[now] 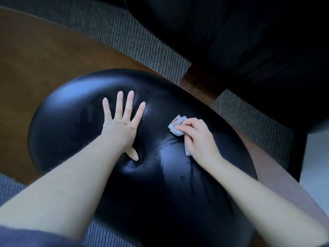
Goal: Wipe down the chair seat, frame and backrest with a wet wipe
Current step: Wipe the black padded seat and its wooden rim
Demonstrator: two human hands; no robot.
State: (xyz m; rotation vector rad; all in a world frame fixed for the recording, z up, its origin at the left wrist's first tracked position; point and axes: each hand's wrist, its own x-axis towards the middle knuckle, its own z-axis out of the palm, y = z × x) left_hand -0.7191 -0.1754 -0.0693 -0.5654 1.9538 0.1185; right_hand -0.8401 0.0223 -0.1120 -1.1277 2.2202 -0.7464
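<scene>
Seat-wiping stage: left hand (122, 120) is spread flat, bracing the black seat (74, 122), right hand (197, 138) grips the crumpled wet wipe (175, 126) against it. Next I'd sweep the dry left side, then frame and backrest

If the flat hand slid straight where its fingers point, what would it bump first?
Nothing, it seems: the left hand has only bare seat ahead, up to its far edge.

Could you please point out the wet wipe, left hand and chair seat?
wet wipe (175, 124): head view, crumpled end.
left hand (121, 126): head view, its back.
chair seat (67, 122): head view, bare cushion.
</scene>
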